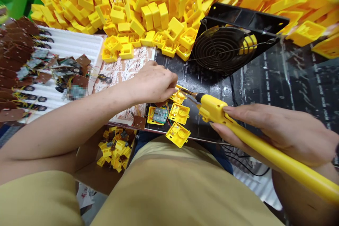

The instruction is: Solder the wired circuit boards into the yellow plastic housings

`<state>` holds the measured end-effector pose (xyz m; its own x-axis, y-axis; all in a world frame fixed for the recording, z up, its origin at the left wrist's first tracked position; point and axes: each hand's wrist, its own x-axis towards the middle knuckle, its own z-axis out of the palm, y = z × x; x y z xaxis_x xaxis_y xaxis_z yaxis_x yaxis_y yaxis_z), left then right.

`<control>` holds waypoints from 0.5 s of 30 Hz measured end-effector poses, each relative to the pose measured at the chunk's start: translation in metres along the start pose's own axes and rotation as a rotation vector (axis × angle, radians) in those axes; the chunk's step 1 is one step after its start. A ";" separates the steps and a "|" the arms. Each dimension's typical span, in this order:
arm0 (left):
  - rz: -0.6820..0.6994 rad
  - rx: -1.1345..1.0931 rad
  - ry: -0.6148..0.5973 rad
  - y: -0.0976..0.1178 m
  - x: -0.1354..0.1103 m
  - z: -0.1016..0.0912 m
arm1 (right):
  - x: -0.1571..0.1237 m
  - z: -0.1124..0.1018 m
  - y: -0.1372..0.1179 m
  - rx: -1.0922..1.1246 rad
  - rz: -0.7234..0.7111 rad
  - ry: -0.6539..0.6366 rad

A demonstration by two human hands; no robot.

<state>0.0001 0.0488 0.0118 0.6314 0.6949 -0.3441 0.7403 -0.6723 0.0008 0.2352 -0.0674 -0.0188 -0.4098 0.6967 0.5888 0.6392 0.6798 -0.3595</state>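
My right hand (280, 130) is wrapped round a yellow soldering iron (213, 107) with a gun-shaped front. The iron's metal tip reaches left over a small yellow plastic casing (179, 96). At that casing's left side, my left hand (160, 83) is closed with its fingers curled down; what they pinch is hidden. Just below lie an open yellow casing half with a speaker grille (179, 113) and another casing half (178, 135) at the table edge. Beside them, a green circuit board (160, 116) rests in a further casing, with thin wires running off it. A brown board (139, 122) lies to its left.
A heap of yellow casings (148, 10) fills the back. A black fan (222, 47) stands at the back right. Brown boards with wired round parts lie on a white ridged sheet (76, 40) at left. Below the table edge, a cardboard box (91, 164) holds yellow pieces.
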 end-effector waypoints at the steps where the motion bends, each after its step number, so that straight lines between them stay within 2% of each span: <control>1: -0.012 -0.010 0.007 -0.001 0.001 0.001 | 0.002 0.001 0.000 -0.012 -0.011 0.008; 4: -0.024 -0.001 0.039 -0.001 0.004 0.006 | 0.009 0.004 0.000 -0.016 -0.066 0.026; 12: -0.025 0.029 0.097 0.002 0.009 0.012 | 0.014 0.001 -0.001 0.011 -0.121 -0.032; 15: -0.016 0.080 0.125 0.003 0.010 0.013 | 0.007 -0.005 -0.002 0.029 -0.040 -0.037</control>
<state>0.0055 0.0500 -0.0034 0.6474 0.7286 -0.2238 0.7327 -0.6758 -0.0806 0.2341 -0.0647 -0.0103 -0.4585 0.6764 0.5763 0.6028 0.7133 -0.3576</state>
